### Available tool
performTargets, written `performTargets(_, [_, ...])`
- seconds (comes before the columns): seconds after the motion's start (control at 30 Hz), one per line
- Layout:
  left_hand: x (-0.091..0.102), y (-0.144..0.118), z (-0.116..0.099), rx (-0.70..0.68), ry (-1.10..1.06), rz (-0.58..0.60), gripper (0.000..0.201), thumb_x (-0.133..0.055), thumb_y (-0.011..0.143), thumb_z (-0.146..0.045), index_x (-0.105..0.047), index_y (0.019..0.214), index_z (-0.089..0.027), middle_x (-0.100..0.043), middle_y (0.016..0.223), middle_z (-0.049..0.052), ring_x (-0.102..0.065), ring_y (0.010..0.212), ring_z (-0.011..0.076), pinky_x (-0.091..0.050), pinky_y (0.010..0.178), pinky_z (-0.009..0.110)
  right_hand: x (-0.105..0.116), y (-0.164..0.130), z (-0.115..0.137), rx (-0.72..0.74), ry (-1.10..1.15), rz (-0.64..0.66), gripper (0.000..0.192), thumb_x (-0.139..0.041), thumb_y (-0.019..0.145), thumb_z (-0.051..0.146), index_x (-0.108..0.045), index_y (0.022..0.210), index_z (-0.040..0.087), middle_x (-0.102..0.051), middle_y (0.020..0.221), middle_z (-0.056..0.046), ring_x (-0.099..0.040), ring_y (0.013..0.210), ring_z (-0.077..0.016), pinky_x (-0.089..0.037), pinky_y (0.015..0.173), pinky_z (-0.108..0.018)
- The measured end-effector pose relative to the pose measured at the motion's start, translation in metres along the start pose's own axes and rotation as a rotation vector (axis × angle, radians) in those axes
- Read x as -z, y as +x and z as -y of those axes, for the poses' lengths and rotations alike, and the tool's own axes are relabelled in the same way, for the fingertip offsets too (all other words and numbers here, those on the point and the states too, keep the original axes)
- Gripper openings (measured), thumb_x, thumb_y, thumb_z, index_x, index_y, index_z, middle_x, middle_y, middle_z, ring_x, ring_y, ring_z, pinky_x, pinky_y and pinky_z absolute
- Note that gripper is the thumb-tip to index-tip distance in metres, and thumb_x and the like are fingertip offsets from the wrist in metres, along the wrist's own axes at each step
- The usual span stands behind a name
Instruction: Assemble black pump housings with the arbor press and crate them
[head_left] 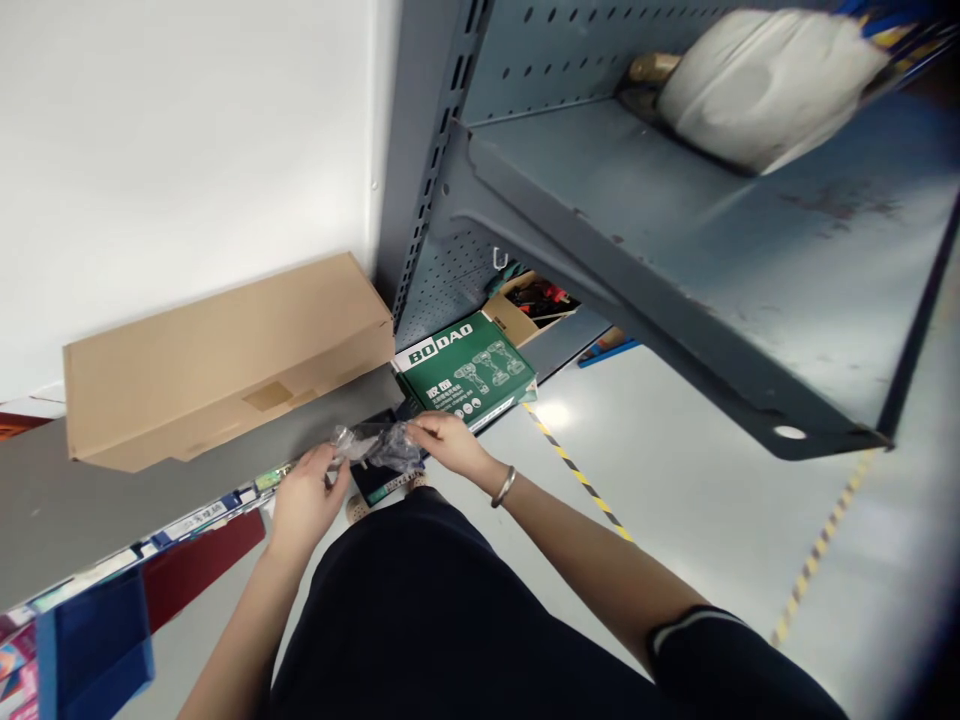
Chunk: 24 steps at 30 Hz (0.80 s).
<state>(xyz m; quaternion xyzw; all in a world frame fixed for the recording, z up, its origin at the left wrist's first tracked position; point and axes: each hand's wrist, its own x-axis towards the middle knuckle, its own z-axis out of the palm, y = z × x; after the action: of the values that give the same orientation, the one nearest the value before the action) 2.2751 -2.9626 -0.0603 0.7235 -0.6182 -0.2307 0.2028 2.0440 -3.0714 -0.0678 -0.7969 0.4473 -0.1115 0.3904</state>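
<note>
From the head camera, the left hand (304, 497) and the right hand (450, 442) each pinch one end of a crumpled clear plastic bag (375, 445), held just off the front edge of the grey shelf (67, 500). A green drill box (465, 375) and a long cardboard box (225, 355) lie on that shelf.

White wall (187, 130), bare. Grey-blue steel shelving (675, 230) with perforated back panel (570, 50); upright (435, 140) slotted. Pale glossy floor (697, 480), one bright light reflection, yellow-and-black hazard tape (577, 470) running along it. Grey shelf surface (45, 510) at left.
</note>
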Motion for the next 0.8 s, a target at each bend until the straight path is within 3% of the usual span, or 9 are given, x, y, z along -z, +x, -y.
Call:
performTargets(0.1, [-0.001, 0.002, -0.006, -0.018, 0.034, 0.056, 0.017, -0.046, 0.088, -0.026, -0.062, 0.091, -0.02, -0.068, 0.1, 0.009, -0.066, 0.077, 0.0223, -0.046, 0.065, 0.028, -0.001, -0.006, -0.003, -0.105, 0.185, -0.08, 0.048, -0.037, 0.097, 0.053, -0.057, 0.069, 0.018, -0.053, 0.058, 0.001, -0.053, 0.048, -0.0118, -0.042, 0.049, -0.024])
performTargets(0.23, [-0.023, 0.009, -0.015, -0.083, -0.015, 0.194, 0.019, -0.049, 0.085, -0.021, -0.065, 0.096, -0.021, -0.067, 0.114, 0.011, -0.068, 0.076, 0.0216, -0.048, 0.066, 0.029, -0.01, -0.009, -0.002, -0.195, 0.394, -0.154, 0.053, -0.037, 0.092, 0.062, -0.059, 0.075, 0.017, -0.061, 0.068, -0.002, -0.055, 0.046, -0.0124, -0.044, 0.041, -0.025])
performTargets(0.37, [-0.047, 0.014, -0.02, -0.086, -0.157, 0.315, 0.033, -0.056, 0.075, -0.01, -0.066, 0.104, -0.021, -0.07, 0.112, 0.014, -0.07, 0.072, 0.0244, -0.051, 0.069, 0.034, -0.015, -0.008, 0.007, -0.242, 0.514, -0.178, 0.049, -0.043, 0.092, 0.06, -0.062, 0.081, 0.017, -0.065, 0.077, -0.003, -0.053, 0.043, -0.0097, -0.043, 0.036, -0.023])
performTargets(0.47, [-0.045, 0.015, -0.015, -0.005, -0.302, 0.308, 0.039, -0.058, 0.075, -0.011, -0.062, 0.113, -0.018, -0.071, 0.109, 0.017, -0.071, 0.086, 0.0293, -0.052, 0.079, 0.04, -0.018, -0.009, 0.016, -0.249, 0.535, -0.206, 0.044, -0.047, 0.092, 0.057, -0.064, 0.086, 0.017, -0.066, 0.077, -0.001, -0.046, 0.038, -0.0066, -0.038, 0.035, -0.021])
performTargets(0.53, [-0.036, 0.014, -0.01, 0.037, -0.434, 0.3, 0.039, -0.062, 0.078, -0.022, -0.059, 0.117, -0.018, -0.071, 0.111, 0.014, -0.069, 0.098, 0.0281, -0.052, 0.086, 0.04, -0.02, -0.01, 0.021, -0.232, 0.528, -0.236, 0.04, -0.048, 0.092, 0.054, -0.066, 0.092, 0.018, -0.068, 0.08, -0.002, -0.053, 0.045, -0.0085, -0.044, 0.042, -0.021])
performTargets(0.6, [-0.03, 0.011, -0.007, 0.067, -0.576, 0.297, 0.038, -0.063, 0.081, -0.034, -0.06, 0.116, -0.019, -0.071, 0.113, 0.011, -0.068, 0.102, 0.025, -0.053, 0.088, 0.036, -0.024, -0.012, 0.025, -0.196, 0.515, -0.26, 0.036, -0.05, 0.093, 0.051, -0.067, 0.1, 0.019, -0.071, 0.09, -0.003, -0.064, 0.067, -0.0133, -0.054, 0.062, -0.024])
performTargets(0.67, [-0.03, 0.008, -0.007, 0.113, -0.683, 0.272, 0.037, -0.062, 0.082, -0.042, -0.064, 0.111, -0.018, -0.072, 0.111, 0.009, -0.069, 0.101, 0.024, -0.054, 0.087, 0.035, -0.029, -0.014, 0.03, -0.157, 0.5, -0.262, 0.033, -0.052, 0.093, 0.047, -0.067, 0.109, 0.021, -0.071, 0.104, -0.004, -0.066, 0.09, -0.017, -0.054, 0.082, -0.028])
performTargets(0.8, [-0.042, 0.003, -0.01, 0.244, -0.786, 0.151, 0.029, -0.065, 0.079, -0.041, -0.072, 0.095, -0.018, -0.074, 0.102, 0.008, -0.067, 0.098, 0.0256, -0.052, 0.09, 0.038, -0.033, -0.017, 0.036, -0.096, 0.503, -0.167, 0.037, -0.053, 0.094, 0.042, -0.058, 0.126, 0.024, -0.07, 0.106, -0.004, -0.066, 0.093, -0.0165, -0.052, 0.087, -0.03])
